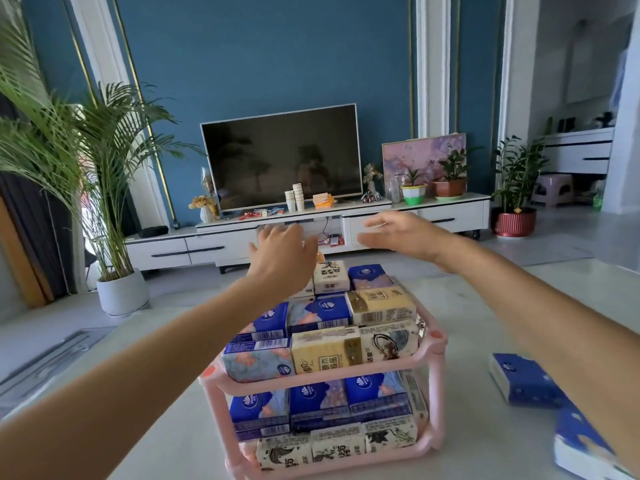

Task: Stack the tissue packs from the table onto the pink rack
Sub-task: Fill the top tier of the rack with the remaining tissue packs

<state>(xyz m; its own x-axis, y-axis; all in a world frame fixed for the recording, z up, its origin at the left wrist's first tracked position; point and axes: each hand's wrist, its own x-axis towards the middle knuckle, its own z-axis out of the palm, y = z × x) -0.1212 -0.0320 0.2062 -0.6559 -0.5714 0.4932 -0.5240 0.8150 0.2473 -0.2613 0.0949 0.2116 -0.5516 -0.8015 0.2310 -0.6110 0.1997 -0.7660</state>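
While both the left hand and right hand hover open and empty above the pink rack, a careless brush could topple its uppermost tissue packs.

One pink rack stands on one pale table, and it has two shelves that show. On the upper shelf about nine tissue packs can be counted: four blue, two yellow and three white with dark drawings; a further pack may lie hidden behind the left hand. The lower shelf shows six packs from the front, three blue above and three white with ink drawings below, plus the edge of at least one more along the right side. Two blue packs lie on the table itself, right of the rack. Two hands are in view, the left and the right hand.
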